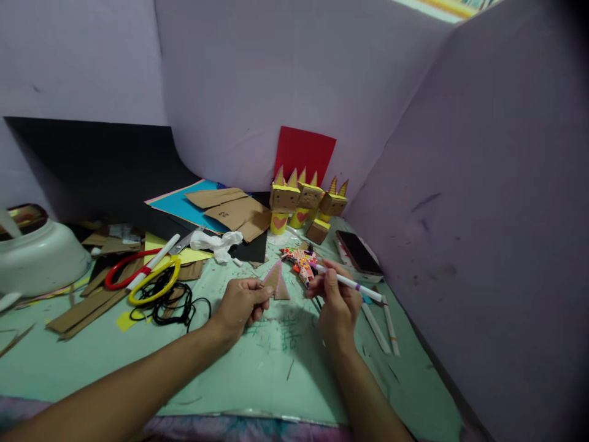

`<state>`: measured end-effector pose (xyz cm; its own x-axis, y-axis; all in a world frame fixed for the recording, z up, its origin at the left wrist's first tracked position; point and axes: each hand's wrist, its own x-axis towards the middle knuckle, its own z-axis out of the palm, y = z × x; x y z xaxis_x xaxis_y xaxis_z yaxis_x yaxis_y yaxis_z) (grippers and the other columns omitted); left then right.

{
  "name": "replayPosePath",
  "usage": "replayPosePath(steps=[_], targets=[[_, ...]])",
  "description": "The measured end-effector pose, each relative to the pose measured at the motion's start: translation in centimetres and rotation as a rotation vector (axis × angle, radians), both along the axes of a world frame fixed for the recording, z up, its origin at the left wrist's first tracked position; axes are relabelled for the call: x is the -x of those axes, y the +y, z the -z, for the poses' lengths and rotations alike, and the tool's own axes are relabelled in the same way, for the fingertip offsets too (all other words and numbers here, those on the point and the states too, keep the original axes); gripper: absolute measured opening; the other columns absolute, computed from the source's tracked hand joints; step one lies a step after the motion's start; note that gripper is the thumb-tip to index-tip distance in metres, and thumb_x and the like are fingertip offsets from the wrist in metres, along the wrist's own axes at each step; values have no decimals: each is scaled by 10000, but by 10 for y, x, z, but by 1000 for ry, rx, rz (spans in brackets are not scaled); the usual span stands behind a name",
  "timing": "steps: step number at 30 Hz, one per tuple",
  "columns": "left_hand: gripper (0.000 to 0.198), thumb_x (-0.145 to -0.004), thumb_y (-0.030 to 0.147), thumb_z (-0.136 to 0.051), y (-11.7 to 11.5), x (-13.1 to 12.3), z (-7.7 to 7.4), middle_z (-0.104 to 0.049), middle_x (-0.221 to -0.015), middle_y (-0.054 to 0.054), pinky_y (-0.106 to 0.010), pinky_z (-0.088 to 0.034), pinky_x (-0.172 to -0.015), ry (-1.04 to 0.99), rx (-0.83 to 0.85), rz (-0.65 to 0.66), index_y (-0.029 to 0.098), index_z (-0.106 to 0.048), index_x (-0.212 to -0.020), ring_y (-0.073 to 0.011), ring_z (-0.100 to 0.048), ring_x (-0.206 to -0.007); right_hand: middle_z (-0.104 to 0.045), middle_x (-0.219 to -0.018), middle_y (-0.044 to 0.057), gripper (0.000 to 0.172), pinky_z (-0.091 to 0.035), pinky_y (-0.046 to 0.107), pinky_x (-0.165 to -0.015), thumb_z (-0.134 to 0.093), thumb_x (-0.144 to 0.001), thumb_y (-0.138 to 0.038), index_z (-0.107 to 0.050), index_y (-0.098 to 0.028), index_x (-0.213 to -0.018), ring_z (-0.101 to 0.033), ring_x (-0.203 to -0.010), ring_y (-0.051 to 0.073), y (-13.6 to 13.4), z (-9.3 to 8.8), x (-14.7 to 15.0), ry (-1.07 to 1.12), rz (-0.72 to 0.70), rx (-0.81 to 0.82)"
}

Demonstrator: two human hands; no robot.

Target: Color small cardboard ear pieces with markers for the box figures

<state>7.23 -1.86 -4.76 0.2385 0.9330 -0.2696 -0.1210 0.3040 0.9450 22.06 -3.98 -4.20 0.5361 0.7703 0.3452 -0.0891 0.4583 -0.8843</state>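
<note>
A small brown cardboard triangle point(277, 281) with a purple line along its edges is pinched by its left side in my left hand point(243, 304). My right hand point(339, 301) is closed around a white marker with a purple band point(354, 284); its tip points left, a little apart from the triangle. Just behind my right hand lies a small piece covered in colourful patterned paper point(301, 264). Further back stand several yellow figures with cardboard heads point(285, 199) and pointed triangles on top. A small cardboard box with a yellow top point(317, 231) sits in front of them.
Left are scissors with red and yellow handles point(172, 279), black cord point(179, 307), cardboard strips point(92, 310) and a white pot-like container point(41, 264). Crumpled tissue point(218, 244) and cardboard sheets point(239, 212) lie behind. A phone point(358, 252) and white markers point(376, 328) are right, beside the wall.
</note>
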Motion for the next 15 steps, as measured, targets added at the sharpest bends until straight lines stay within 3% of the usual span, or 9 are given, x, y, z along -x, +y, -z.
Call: replayPosePath(steps=[3,6,8,12,15], targets=[[237,-564,340,-640,3,2,-2,-473,-413,62,-147,-190,-300,8,3,-23,155,-496,-528,-24,-334,-298,-623,-575,-23,285,-400,212,-404,-619,-728,-361,-591,-150,-918,-528,-420,97,5,-4,-4,129,-19,65],[207,-588,320,-613,7,6,-5,-472,-430,68,-138,-189,-306,37,26,-56,156,-492,-552,-21,-337,-309,-632,-608,-17,279,-415,215,-429,-609,-722,-332,-563,-159,-936,-543,-446,100,7,-4,-10,105,-20,117],[183,-596,297,-591,9,8,-6,-482,-431,53,-144,-184,-298,68,55,-44,148,-500,-542,-28,-343,-304,-650,-668,4,261,-450,234,-472,-601,-726,-299,-552,-168,-946,-579,-517,123,7,0,-14,-54,-57,149],[159,-608,258,-550,12,8,-8,-504,-422,23,-153,-192,-278,128,106,25,132,-517,-517,-42,-362,-291,-683,-870,46,271,-497,304,-642,-592,-701,-185,-542,-203,-968,-637,-728,182,7,11,-19,-620,-179,163],[124,-617,228,-542,13,7,-10,-519,-411,14,-154,-191,-267,181,133,70,122,-543,-553,-55,-377,-285,-685,-918,41,315,-486,326,-712,-572,-683,-130,-520,-224,-980,-645,-784,198,6,13,-18,-839,-174,233]])
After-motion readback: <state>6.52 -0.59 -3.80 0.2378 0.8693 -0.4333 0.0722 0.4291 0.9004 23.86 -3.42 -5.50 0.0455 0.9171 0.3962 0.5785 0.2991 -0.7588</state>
